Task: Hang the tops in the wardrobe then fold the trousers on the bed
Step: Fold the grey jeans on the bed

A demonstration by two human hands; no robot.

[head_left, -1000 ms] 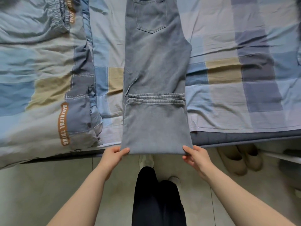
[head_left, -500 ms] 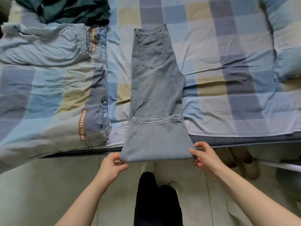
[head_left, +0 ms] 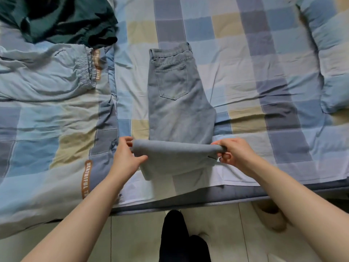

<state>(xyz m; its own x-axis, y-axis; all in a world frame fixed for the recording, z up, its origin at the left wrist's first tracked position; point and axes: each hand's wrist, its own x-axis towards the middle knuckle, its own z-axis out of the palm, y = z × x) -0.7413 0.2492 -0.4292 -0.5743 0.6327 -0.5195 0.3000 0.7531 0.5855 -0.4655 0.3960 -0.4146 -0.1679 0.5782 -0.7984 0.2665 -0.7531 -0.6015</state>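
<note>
Both hands' fingers [head_left: 130,143] pinch the folded jeans [head_left: 177,110] beside a "BEAUTIFUL" duvet label [head_left: 86,179].

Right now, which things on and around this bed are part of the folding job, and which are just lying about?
In the job:
- grey jeans, partly folded
- left hand and right hand, gripping the fold
- bed
- light blue trousers, perhaps next

Lying about:
- dark green garment
- checked quilt
- pillow
- slipper on the floor
</note>
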